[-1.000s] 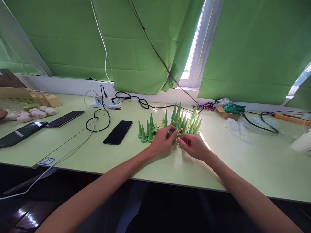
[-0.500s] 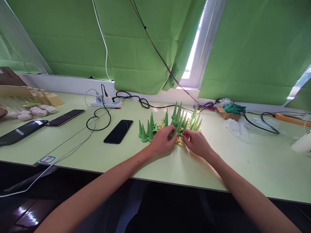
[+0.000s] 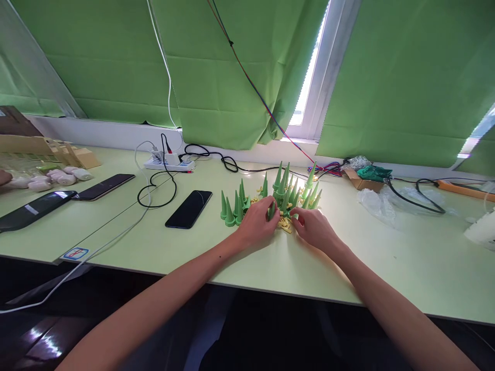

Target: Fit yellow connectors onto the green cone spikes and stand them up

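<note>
Several green pointed cones (image 3: 229, 214) stand upright on the table, in a loose cluster before me. Small yellow pieces (image 3: 285, 224) lie in a little heap between my hands, and more show among the cones. My left hand (image 3: 258, 221) is closed around a green cone (image 3: 271, 212), its fingers hiding most of it. Just right of the heap, my right hand (image 3: 314, 226) has thumb and forefinger pinched by the nearest cones; whatever sits between the fingertips is too small to make out.
A black phone (image 3: 188, 209) lies left of the cones. Beyond it are a power strip (image 3: 168, 164) and looping cables. Farther left are two dark flat devices and pale rolls (image 3: 64, 178). Clear plastic bags (image 3: 377, 203) and a small cardboard box (image 3: 363, 183) sit at right.
The cone at my left hand has shifted left and now stands more upright in the fingers. My right hand has barely moved. A hand at the far left edge has moved slightly.
</note>
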A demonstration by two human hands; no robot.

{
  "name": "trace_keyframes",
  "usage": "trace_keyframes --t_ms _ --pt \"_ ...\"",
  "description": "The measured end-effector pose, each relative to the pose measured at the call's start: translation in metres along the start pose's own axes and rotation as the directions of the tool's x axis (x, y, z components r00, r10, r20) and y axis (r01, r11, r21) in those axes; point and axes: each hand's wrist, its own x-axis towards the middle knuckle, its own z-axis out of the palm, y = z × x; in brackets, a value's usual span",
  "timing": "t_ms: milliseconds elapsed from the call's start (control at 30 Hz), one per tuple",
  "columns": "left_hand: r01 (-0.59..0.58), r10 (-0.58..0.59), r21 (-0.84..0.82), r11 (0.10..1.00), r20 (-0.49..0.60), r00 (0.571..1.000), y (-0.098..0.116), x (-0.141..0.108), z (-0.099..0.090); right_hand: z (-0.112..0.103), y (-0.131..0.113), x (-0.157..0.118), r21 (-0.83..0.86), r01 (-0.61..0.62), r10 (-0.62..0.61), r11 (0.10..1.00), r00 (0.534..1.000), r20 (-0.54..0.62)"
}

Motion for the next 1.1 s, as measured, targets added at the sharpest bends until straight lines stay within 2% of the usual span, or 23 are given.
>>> trace_keyframes --t_ms 267,500,633,1100 --pt "-0.001 0.000 -0.013 1.000 -0.059 0.998 -0.004 0.001 0.001 0.003 -0.003 -0.002 0.056 0.066 -0.069 0.996 0.997 0.040" --pt "-0.058 0.036 -0.107 0.993 -0.198 0.980 -0.002 0.001 0.001 0.005 -0.005 -0.002 0.040 0.086 -0.088 0.996 0.995 0.056" --pt "-0.071 0.038 -0.128 0.989 -0.242 0.970 0.002 0.001 0.000 0.008 -0.005 -0.002 0.047 0.071 -0.074 0.996 0.995 0.064" --pt "-0.084 0.056 -0.121 0.989 -0.215 0.975 0.000 0.001 0.002 0.011 -0.003 0.000 -0.005 0.037 -0.037 0.999 0.996 0.085"
